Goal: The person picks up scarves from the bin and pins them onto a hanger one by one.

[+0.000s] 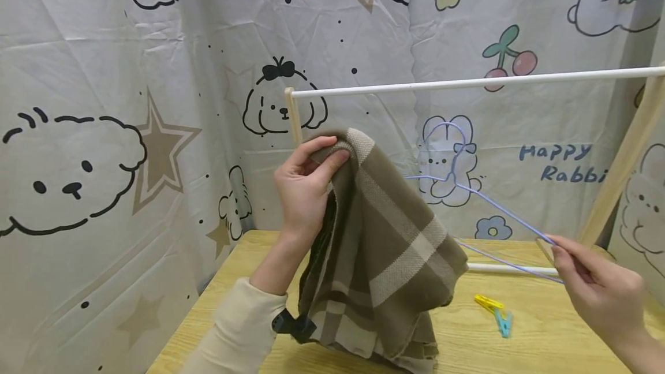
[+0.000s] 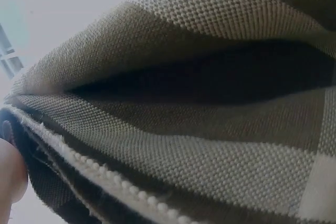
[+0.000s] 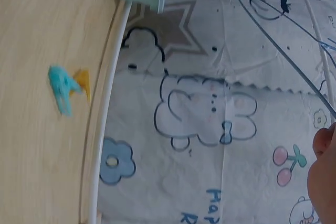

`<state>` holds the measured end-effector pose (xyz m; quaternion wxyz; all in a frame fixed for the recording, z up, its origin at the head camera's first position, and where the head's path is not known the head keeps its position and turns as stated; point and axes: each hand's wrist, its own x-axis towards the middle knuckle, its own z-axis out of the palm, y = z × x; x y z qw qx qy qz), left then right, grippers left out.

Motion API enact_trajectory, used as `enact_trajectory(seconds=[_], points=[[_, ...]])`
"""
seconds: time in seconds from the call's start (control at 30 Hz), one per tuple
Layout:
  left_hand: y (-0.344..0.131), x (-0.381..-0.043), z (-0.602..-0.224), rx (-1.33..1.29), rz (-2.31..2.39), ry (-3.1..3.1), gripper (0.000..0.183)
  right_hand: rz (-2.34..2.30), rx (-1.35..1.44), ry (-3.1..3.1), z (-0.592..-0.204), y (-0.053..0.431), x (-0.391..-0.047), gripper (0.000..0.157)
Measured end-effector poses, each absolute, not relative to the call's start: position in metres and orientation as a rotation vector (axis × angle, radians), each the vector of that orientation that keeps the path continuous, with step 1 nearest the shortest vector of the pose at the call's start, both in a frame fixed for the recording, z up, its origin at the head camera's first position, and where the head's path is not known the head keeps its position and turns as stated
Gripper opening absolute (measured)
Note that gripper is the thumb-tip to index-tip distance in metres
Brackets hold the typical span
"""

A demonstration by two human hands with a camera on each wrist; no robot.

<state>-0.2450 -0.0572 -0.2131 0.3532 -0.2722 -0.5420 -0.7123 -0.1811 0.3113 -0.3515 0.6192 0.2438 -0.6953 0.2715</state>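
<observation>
Above the worktop (image 1: pixel 540 333), in front of the rack's upper white rail (image 1: pixel 467 81), I have a brown-and-cream plaid scarf (image 1: pixel 395 235) hanging from the left hand (image 1: pixel 306 183) and a purple wire hanger (image 1: pixel 509 213) held out in the right hand (image 1: pixel 597 287). To bring cloth and wire together well, I would keep the folded top of the scarf bunched narrow and hold the hanger steady with its hook upward. Part of the frame passes out of sight behind the scarf; I cannot tell whether they touch, so I would go slowly there and avoid snagging the weave. The left wrist view shows several layers with a dark gap between them, so I would take care that all of them travel together and none slips loose. The loose lower end wants watching too, as it hangs near the yellow clothespin (image 1: pixel 488 303) and the teal clothespin (image 1: pixel 503 323).

As for pose, the left forearm rises from below, with the thumb and forefinger closing a narrow grip on the scarf's top fold. The right hand reaches in from the lower right, its grip a pinch of thumb and forefinger on the hanger's corner, the wrist low and well apart from the cloth. The hook sits below the upper rail, not on it.
</observation>
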Motion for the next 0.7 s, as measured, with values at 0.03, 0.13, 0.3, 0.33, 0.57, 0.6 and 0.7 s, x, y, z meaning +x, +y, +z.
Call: enact_trajectory(seconds=[0.03, 0.13, 0.3, 0.33, 0.57, 0.6, 0.7], points=[[-0.055, -0.246, -0.215, -0.698, -1.838, -1.410, 0.026, 0.658, 0.568, -1.594, -0.354, 0.307, -0.180, 0.042], [-0.050, -0.248, -0.222, -0.669, -1.820, -1.438, 0.026, 0.763, 0.584, -1.584, -0.360, 0.294, -0.176, 0.033], [-0.046, -0.254, -0.239, -0.644, -1.796, -1.478, 0.024, 0.922, 0.612, -1.582, -0.371, 0.280, -0.172, 0.019], [-0.046, -0.255, -0.242, -0.646, -1.796, -1.484, 0.024, 0.946, 0.615, -1.587, -0.373, 0.279, -0.171, 0.016], [-0.047, -0.264, -0.267, -0.641, -1.749, -1.544, 0.021, 1.078, 0.590, -1.631, -0.384, 0.273, -0.166, 0.015], [-0.046, -0.265, -0.271, -0.653, -1.733, -1.556, 0.021, 1.089, 0.595, -1.630, -0.384, 0.272, -0.166, 0.016], [-0.044, -0.268, -0.284, -0.713, -1.655, -1.616, 0.019, 1.102, 0.593, -1.643, -0.384, 0.269, -0.164, 0.018]])
